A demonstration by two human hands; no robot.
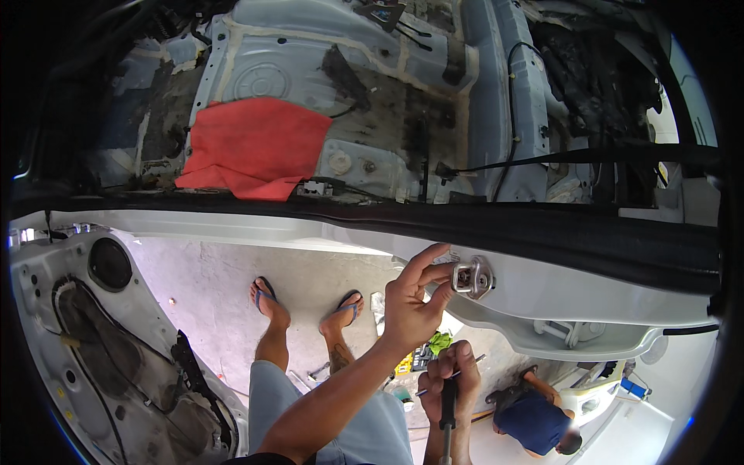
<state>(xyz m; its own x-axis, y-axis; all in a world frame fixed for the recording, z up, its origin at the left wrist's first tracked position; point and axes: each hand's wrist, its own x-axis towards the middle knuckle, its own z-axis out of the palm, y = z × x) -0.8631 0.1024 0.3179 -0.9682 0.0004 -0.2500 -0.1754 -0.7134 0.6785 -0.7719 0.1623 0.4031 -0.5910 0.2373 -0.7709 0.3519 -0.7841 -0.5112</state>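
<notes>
A metal door striker with a loop sits against the white pillar of the car body. My left hand is closed at its left side, thumb and fingers pressed to the striker while the index finger reaches up along the panel. Lower down, my right hand grips a black-handled tool with a metal shaft. The shaft points toward the bottom of the picture. Whether it is a screwdriver or a ratchet I cannot tell. The tool is apart from the striker.
A red cloth lies on the stripped car floor. A black seal runs along the sill. At left stands an open door panel. Tools lie on the ground; a person crouches at lower right.
</notes>
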